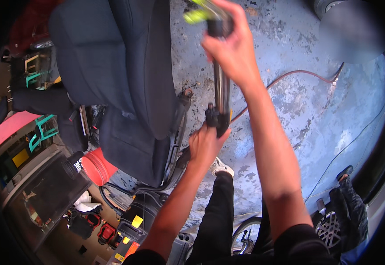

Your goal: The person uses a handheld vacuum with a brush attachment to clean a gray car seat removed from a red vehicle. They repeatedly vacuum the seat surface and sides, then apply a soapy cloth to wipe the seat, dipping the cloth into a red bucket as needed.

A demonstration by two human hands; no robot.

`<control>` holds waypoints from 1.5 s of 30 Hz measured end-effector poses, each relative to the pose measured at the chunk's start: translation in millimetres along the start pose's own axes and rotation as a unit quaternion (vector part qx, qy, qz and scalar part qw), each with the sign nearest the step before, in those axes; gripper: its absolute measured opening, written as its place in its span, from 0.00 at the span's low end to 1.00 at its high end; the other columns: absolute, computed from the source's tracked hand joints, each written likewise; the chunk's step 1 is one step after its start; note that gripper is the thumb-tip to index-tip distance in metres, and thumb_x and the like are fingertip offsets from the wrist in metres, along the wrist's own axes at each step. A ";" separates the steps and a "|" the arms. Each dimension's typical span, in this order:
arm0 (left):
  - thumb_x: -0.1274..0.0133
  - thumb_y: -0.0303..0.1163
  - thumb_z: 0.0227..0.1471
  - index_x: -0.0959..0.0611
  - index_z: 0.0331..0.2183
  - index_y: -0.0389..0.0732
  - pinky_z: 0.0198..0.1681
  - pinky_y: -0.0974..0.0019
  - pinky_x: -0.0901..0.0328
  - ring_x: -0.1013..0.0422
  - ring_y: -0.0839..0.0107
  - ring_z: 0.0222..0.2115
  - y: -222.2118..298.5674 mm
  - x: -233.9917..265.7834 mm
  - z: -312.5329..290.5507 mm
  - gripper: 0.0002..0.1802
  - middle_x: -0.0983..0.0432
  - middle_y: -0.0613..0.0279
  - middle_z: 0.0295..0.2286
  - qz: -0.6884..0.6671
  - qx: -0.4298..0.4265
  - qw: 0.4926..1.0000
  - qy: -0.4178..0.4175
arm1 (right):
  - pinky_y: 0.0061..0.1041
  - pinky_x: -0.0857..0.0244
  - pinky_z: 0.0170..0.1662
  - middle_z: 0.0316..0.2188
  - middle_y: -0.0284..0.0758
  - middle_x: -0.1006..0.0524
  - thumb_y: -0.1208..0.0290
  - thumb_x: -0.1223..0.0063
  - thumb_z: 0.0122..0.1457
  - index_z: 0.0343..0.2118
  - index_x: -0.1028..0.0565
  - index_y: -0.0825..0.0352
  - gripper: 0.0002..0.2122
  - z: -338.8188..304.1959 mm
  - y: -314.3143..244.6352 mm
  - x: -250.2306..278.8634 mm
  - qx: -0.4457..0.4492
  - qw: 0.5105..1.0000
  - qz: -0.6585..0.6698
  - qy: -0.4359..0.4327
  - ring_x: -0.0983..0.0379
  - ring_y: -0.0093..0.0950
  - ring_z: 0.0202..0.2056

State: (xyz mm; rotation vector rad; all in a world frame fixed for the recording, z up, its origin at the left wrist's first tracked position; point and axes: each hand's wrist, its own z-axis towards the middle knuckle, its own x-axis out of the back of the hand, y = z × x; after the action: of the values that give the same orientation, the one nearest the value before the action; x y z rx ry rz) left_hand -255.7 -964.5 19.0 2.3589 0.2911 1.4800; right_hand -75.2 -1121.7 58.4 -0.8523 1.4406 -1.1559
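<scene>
Grip of the blurred right hand [236, 57] is closed around a cylindrical black collar [220, 28] at the upper end of a long, glossy grey tube [221, 90]. Beyond that collar, a bright lime-green piece [195, 17] sticks out, too smeared to make out fully. Lower down, the left hand [203, 143] wraps its grip around the tube's lower end, at a chunky black fitting [217, 118]. Between the two hands, the tube stands almost vertical in view, over a worn blue-grey painted floor [307, 115]. Just to its left sits a large dark-grey fabric car seat [137, 75]. Near that seat's lower edge lies a round red plastic bucket [99, 167], with a bulky black machine bearing yellow labels [141, 211] below it. Right of the tube, a thin reddish-brown hose [296, 72] curves across the floor.
</scene>
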 end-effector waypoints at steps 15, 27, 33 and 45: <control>0.30 0.45 0.46 0.15 0.31 0.41 0.31 0.47 0.25 0.20 0.48 0.23 -101.6 -147.2 -118.0 0.18 0.18 0.51 0.22 0.032 0.094 0.994 -0.043 | 0.18 0.31 0.39 0.44 0.31 0.24 0.87 0.43 0.54 0.69 0.36 0.55 0.38 -157.9 119.9 -15.9 -0.104 0.989 -0.101 -0.032 0.28 0.17 0.38; 0.31 0.44 0.49 0.16 0.27 0.42 0.30 0.42 0.26 0.21 0.43 0.22 -120.8 -234.8 -204.5 0.16 0.19 0.49 0.19 -0.061 0.146 0.986 -0.062 | 0.27 0.25 0.41 0.63 0.41 0.25 0.88 0.41 0.53 0.69 0.35 0.54 0.39 -257.5 173.3 -10.3 -0.151 0.973 -0.130 -0.115 0.20 0.34 0.41; 0.32 0.43 0.50 0.16 0.37 0.41 0.33 0.43 0.25 0.20 0.41 0.27 -89.3 -216.4 -243.1 0.18 0.17 0.45 0.24 -0.115 0.202 0.962 -0.145 | 0.25 0.27 0.52 0.62 0.37 0.24 0.88 0.43 0.53 0.68 0.32 0.56 0.37 -284.4 152.6 -11.2 -0.252 0.953 -0.122 -0.116 0.23 0.28 0.52; 0.29 0.40 0.48 0.16 0.38 0.41 0.35 0.48 0.26 0.19 0.48 0.29 -54.0 -128.3 -43.3 0.19 0.16 0.51 0.30 -0.006 0.127 0.992 -0.022 | 0.22 0.33 0.24 0.30 0.32 0.26 0.88 0.45 0.50 0.68 0.37 0.60 0.39 -81.5 98.2 -10.5 -0.144 0.988 -0.059 -0.019 0.29 0.20 0.22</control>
State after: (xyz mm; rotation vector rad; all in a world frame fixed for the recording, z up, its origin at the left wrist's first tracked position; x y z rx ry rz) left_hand -350.3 -951.7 -91.2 2.5774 0.5099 1.4567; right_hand -145.1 -1067.5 -34.1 -1.1665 1.5649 -1.0251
